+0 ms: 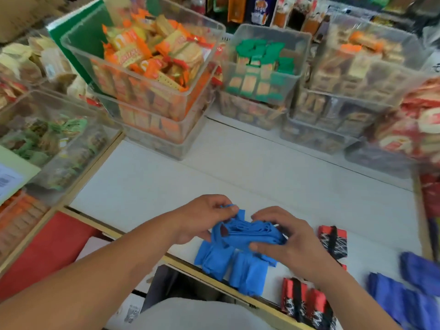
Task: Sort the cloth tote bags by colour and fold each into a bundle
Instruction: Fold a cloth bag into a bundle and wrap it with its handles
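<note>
A folded bright blue tote bag (250, 234) is held between both hands just above the white counter's near edge. My left hand (202, 217) pinches its strap end at the top left. My right hand (283, 236) grips the bundle's right side, thumb underneath. Beneath it lie two folded blue bags (233, 267) side by side. Red-and-black patterned bundles lie to the right (333, 241) and at the near edge (302, 298). Darker blue-purple bags (409, 291) sit at the far right.
Clear plastic bins of snack packets ring the white counter (190, 177): orange packs (152, 67), green packs (264, 65), brown packs (357, 75). A glass-fronted case (54, 139) stands at the left. A wooden rail (190, 265) edges the counter's front.
</note>
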